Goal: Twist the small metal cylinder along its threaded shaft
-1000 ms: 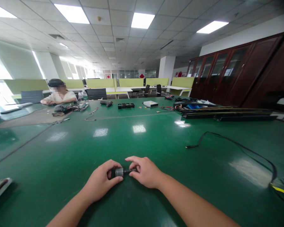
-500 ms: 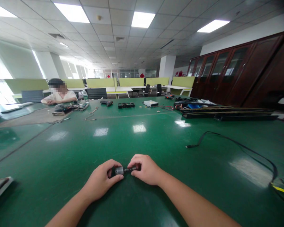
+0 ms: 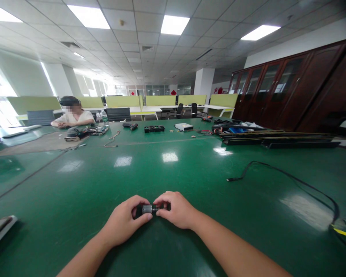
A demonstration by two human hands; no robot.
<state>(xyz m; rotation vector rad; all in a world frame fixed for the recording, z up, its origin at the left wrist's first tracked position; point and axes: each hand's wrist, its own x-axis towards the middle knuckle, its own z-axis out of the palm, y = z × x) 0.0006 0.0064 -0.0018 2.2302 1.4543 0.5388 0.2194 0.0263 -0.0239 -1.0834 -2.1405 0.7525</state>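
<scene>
Close to me above the green table (image 3: 173, 173), a short silver-grey metal cylinder (image 3: 147, 209) lies sideways between my hands. A thin, dark ridged shaft (image 3: 157, 209) extends from its right end. My left hand (image 3: 127, 219) is closed around the cylinder's dark left end, thumb in front and index finger behind. My right hand (image 3: 175, 209) pinches the shaft between thumb and fingers, right beside the cylinder. The fingers hide part of the shaft, and I cannot tell whether the two parts are joined.
A black cable (image 3: 265, 164) curves across the right side. At left is a flat light-edged object (image 3: 1, 231). Farther back are a black fan row (image 3: 154, 129), a silver box-shaped drive (image 3: 183, 126) and long dark rails (image 3: 276, 139). A person (image 3: 72, 115) sits at the far left.
My right hand has shifted slightly left along the shaft, closer to the cylinder, so less of the shaft shows. My left hand keeps its hold, nearly unmoved.
</scene>
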